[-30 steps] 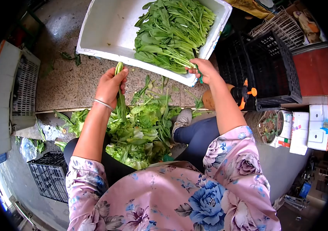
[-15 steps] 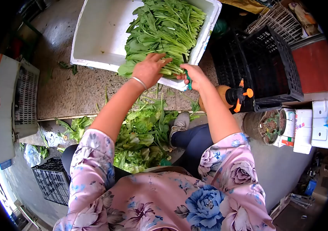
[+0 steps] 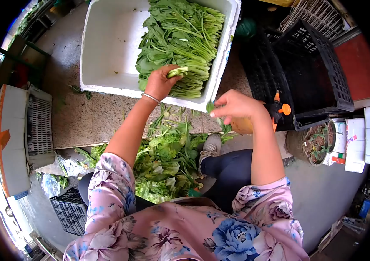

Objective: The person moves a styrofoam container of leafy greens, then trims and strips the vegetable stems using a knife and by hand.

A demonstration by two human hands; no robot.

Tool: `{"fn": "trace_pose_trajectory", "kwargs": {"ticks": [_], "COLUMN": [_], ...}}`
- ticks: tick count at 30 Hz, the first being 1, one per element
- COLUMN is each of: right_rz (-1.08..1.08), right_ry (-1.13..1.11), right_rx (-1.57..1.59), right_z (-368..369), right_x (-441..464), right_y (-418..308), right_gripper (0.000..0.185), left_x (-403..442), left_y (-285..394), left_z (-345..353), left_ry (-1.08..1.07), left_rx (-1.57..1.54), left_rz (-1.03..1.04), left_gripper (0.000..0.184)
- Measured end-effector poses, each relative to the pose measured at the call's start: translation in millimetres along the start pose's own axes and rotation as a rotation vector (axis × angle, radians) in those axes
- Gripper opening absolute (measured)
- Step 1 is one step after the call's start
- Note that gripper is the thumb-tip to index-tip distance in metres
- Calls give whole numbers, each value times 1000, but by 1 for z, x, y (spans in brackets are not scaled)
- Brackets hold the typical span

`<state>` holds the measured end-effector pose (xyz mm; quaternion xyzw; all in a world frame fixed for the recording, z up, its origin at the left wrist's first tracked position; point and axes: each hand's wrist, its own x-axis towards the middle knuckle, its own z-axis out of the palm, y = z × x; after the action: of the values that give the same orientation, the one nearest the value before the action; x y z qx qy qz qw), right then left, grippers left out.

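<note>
My left hand [image 3: 164, 81], with a metal bangle at the wrist, is closed around a small bunch of green stems [image 3: 177, 72] at the front of the white foam box [image 3: 111, 85]. Leafy greens [image 3: 180, 39] lie layered along the right side of that box, stems to the right. Just outside the box's front right corner is my right hand [image 3: 233, 107], its fingers curled around something green and small. What that green thing is cannot be made out.
Leaf scraps [image 3: 165, 161] are heaped between the legs, below the stone ledge [image 3: 93, 117]. On the right are a sprayer [image 3: 276, 111], black crates [image 3: 311, 78], a plant pot [image 3: 311, 143] and white boxes [image 3: 355, 143]. A perforated crate [image 3: 40, 126] stands left.
My left hand has gone from the ledge's left into the box's front, now gripping stems. My right hand has moved away from the greens to outside the box. The view has shifted slightly.
</note>
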<state>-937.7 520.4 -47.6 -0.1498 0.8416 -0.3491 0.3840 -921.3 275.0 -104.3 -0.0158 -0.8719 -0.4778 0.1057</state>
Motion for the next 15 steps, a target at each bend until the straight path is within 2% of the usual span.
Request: {"fn": "trace_pose_trajectory", "kwargs": {"ticks": [2, 4, 5, 6, 8, 10, 12, 14, 15], "right_rz": [-11, 9, -86, -99, -446, -523, -778, -764, -710], "right_ry": [-64, 200, 318, 316, 508, 499, 499, 413, 331], "right_rx": [-87, -32, 95, 93, 584, 644, 669, 536, 606], "right_z": [3, 7, 12, 14, 24, 31, 40, 43, 52], "right_x": [-5, -3, 5, 7, 8, -2, -9, -19, -16], "right_y": [-9, -25, -23, -30, -49, -72, -91, -110, -112], "right_gripper": [23, 24, 26, 26, 23, 24, 36, 49, 55], "left_x": [2, 4, 2, 0, -7, -20, -34, -47, -53], "left_y": [-3, 11, 18, 29, 50, 75, 98, 99, 98], "left_z": [-9, -23, -31, -40, -56, -67, -79, -88, -91], "left_ry": [21, 91, 103, 112, 104, 116, 21, -32, -84], "left_rx": [-61, -369, -341, -333, -473, -552, -510, -428, -381], "left_rz": [4, 81, 72, 77, 31, 15, -199, -229, -269], "left_gripper": [24, 23, 22, 22, 21, 22, 26, 29, 29]}}
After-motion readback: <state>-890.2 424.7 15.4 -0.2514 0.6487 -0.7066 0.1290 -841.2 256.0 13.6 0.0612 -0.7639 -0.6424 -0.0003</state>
